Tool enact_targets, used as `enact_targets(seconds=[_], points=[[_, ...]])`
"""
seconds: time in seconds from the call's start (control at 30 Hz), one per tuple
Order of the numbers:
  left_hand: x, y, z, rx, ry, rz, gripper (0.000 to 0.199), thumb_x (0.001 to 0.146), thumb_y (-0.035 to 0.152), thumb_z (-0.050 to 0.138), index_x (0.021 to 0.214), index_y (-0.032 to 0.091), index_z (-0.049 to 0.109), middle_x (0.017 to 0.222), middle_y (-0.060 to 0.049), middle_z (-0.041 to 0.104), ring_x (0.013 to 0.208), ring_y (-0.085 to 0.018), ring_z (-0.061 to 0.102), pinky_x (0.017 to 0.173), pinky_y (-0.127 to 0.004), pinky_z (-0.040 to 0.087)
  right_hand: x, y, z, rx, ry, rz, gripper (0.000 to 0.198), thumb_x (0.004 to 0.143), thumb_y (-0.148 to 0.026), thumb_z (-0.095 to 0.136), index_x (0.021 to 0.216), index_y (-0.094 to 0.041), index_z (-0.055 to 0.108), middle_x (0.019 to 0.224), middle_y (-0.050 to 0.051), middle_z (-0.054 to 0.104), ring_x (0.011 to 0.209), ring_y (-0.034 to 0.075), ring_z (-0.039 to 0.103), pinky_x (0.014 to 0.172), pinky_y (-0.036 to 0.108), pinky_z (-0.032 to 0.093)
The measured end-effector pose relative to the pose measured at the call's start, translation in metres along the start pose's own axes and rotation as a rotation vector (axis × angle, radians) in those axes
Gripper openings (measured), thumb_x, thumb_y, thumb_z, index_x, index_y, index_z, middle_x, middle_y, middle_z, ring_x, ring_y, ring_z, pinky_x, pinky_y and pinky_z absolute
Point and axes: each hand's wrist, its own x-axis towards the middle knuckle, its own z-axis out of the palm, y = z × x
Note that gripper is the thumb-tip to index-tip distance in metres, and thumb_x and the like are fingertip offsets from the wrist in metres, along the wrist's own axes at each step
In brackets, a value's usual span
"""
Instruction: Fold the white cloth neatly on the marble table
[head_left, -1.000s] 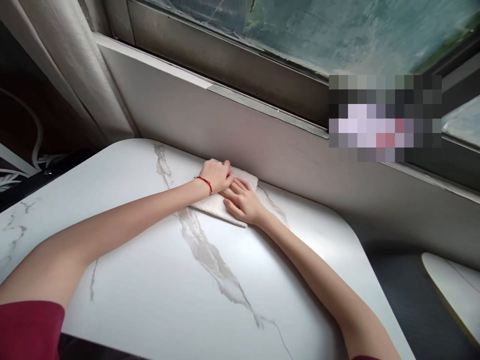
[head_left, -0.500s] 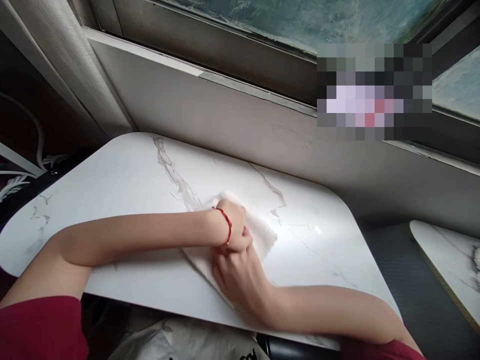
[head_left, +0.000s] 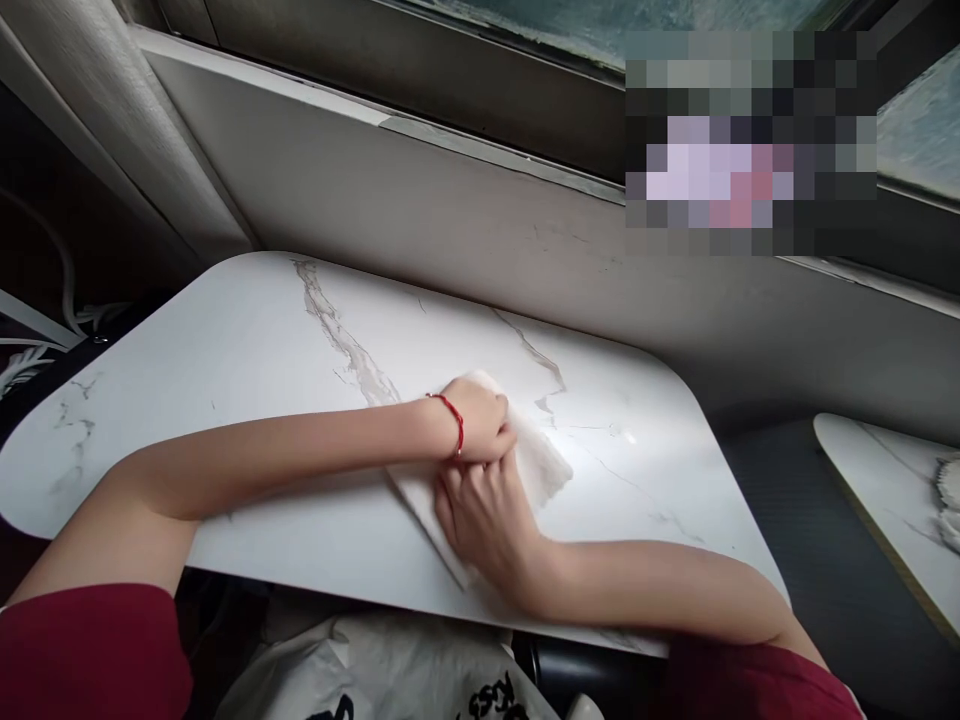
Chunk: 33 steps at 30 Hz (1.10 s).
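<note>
The wall (head_left: 375,220) runs across at 12 o'clock, and the tabletop (head_left: 300,535) spreads out below it; a second ago I was stretched right up to that far edge, and now I have drawn everything back toward 6 o'clock. I take that to mean my work has shifted from the wall side to the middle and near part of the tabletop. At 6 o'clock, below the near edge, pale crumpled material (head_left: 360,660) with black lettering shows, which was out of view a second ago. The white cloth (head_left: 545,455) lies flat just off the middle toward 4 o'clock, its near corner close to the front edge; against half a second ago, its right-hand corner reaches slightly further toward 3 o'clock. My right hand (head_left: 491,515) rests on it, knuckles bent, its fingers pointing toward 12 and running in beneath the other hand; I can't tell how open they are or whether they grip any cloth. My left hand (head_left: 480,420) sits at 12 o'clock from it, fingers curled over and touching those of the right, their hold on the cloth hidden. Smallest is the red bracelet (head_left: 457,422) on my left wrist.
</note>
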Motion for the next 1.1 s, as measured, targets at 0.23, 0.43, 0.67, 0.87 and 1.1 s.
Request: enact_targets(seconds=[0.23, 0.43, 0.67, 0.87, 1.1], points=[[0.061, -0.039, -0.016, -0.024, 0.129, -0.226, 0.051, 0.098, 0.042, 0.033, 0.120, 0.009, 0.066, 0.115, -0.018, 0.074, 0.107, -0.031, 0.070, 0.086, -0.036, 0.051, 0.068, 0.057, 0.045, 0.303, 0.150, 0.043, 0.048, 0.099, -0.039, 0.040, 0.116, -0.004, 0.067, 0.117, 0.028, 0.068, 0.120, 0.046, 0.055, 0.107, 0.067, 0.032], [0.111, -0.057, -0.016, -0.086, 0.349, -0.288, 0.050, 0.099, 0.042, 0.035, 0.125, 0.008, 0.059, 0.111, -0.018, 0.074, 0.109, -0.031, 0.069, 0.089, -0.038, 0.049, 0.101, 0.104, 0.074, 0.434, 0.203, -0.005, 0.049, 0.100, -0.035, 0.034, 0.131, -0.010, 0.062, 0.141, 0.023, 0.058, 0.138, 0.044, 0.037, 0.115, 0.072, 0.015], [0.129, -0.078, 0.000, -0.131, 0.558, -0.192, 0.040, 0.099, 0.033, 0.036, 0.124, 0.009, 0.056, 0.115, -0.016, 0.072, 0.103, -0.029, 0.069, 0.091, -0.037, 0.046, 0.118, 0.153, 0.095, 0.457, 0.183, -0.062, 0.052, 0.101, -0.041, 0.038, 0.139, -0.012, 0.057, 0.154, 0.020, 0.044, 0.150, 0.038, 0.024, 0.121, 0.062, 0.022], [0.129, -0.077, 0.002, -0.107, 0.557, -0.209, 0.039, 0.099, 0.033, 0.036, 0.121, 0.009, 0.057, 0.107, -0.016, 0.073, 0.100, -0.031, 0.069, 0.087, -0.038, 0.045, 0.116, 0.158, 0.103, 0.471, 0.236, -0.069, 0.053, 0.101, -0.044, 0.038, 0.141, -0.014, 0.055, 0.154, 0.020, 0.045, 0.150, 0.036, 0.027, 0.120, 0.063, 0.024], [0.115, -0.060, -0.003, -0.116, 0.458, -0.249, 0.043, 0.097, 0.042, 0.041, 0.123, 0.011, 0.055, 0.105, -0.015, 0.073, 0.100, -0.032, 0.069, 0.084, -0.038, 0.046, 0.094, 0.150, 0.095, 0.466, 0.201, -0.063, 0.054, 0.101, -0.044, 0.037, 0.141, -0.013, 0.056, 0.160, 0.019, 0.038, 0.152, 0.036, 0.025, 0.121, 0.062, 0.024]])
